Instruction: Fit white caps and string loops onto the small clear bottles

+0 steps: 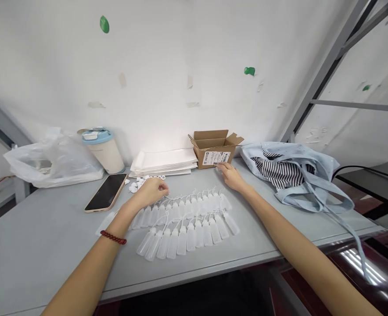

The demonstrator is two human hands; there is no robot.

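Two rows of small translucent plastic bottles [181,241] lie on the grey table, thin white strings or tails at their cap ends. My left hand [152,192], with a dark red beaded bracelet [113,237] on its wrist, is curled closed above the left end of the back row. Small white plastic pieces [134,186] are scattered just behind it; whatever its fingers hold is hidden. My right hand [232,176] reaches to the front of an open cardboard box [213,151]. Its fingers are closed together near a small translucent bit, too small to name.
Left of the bottles lies a phone [106,192]. Behind it stand a blue-lidded cup [105,151] and a white plastic bag [55,158]. A stack of white paper or envelopes [164,161] sits beside the box. A light blue cloth bag [292,169] with straps lies at right.
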